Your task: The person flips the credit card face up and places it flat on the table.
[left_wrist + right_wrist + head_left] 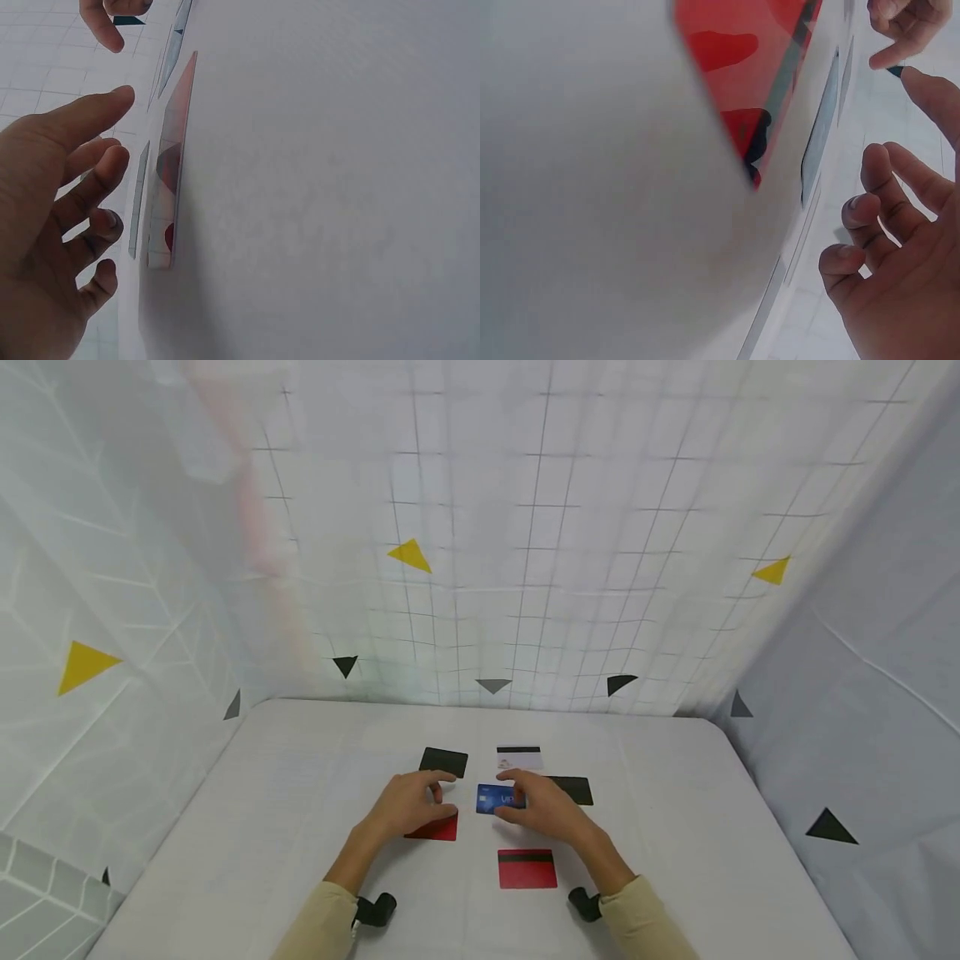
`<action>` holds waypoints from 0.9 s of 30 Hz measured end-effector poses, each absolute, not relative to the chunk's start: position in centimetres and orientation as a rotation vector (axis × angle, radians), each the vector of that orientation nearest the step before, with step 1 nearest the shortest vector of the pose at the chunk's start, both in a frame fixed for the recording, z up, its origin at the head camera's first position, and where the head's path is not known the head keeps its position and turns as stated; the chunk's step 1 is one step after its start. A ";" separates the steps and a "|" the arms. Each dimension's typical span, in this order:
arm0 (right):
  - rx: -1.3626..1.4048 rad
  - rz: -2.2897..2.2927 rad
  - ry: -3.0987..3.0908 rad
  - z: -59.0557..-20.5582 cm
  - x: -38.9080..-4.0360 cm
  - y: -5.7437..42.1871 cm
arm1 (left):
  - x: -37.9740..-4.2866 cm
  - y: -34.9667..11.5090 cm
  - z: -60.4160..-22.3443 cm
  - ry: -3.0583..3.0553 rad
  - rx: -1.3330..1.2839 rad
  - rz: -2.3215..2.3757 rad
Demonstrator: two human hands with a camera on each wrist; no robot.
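Several plastic cards lie flat on a white table. My left hand [411,803] hovers over a red card [442,828], partly covering it, with a black card [444,762] just beyond the fingertips. Its fingers are loosely bent, holding nothing. Above the right end of a blue card [491,798] with white lettering is my right hand [546,806], thumb and fingers apart and nothing between them. Behind that hand a second black card [573,790] shows in part. In the right wrist view, a red card with a dark stripe [739,90] lies below the right hand [900,232].
A white card with a black stripe [519,758] lies at the back of the group. The striped red card [527,869] is nearest me. White sheeting with grid lines [495,568] and coloured triangles rises behind the table [300,752] and at both sides.
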State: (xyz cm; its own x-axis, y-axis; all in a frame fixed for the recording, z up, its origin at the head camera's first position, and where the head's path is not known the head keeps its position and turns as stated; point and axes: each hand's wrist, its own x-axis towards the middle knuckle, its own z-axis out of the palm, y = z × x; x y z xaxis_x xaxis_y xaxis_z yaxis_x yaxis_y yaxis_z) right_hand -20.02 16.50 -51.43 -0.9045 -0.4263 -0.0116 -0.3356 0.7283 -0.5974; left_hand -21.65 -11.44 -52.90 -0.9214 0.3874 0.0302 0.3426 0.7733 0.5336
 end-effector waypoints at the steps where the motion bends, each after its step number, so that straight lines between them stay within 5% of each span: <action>1: -0.624 -0.915 2.776 -51.4 -20.0 16.2 | -21.6 -11.7 -53.0 2.884 0.601 0.842; 27: -0.722 -0.442 2.850 -52.2 -18.9 8.7 | -19.2 -18.0 -53.3 2.876 0.650 0.772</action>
State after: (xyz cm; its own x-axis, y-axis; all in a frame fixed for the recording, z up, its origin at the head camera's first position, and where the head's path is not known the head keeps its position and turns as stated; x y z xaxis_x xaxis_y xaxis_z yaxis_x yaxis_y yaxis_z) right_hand -18.89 8.69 -52.17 -0.8687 -0.4871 -0.0896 -0.4371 0.8391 -0.3238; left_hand -19.24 -18.02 -53.31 -0.9049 0.4251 0.0195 0.3778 0.7814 0.4966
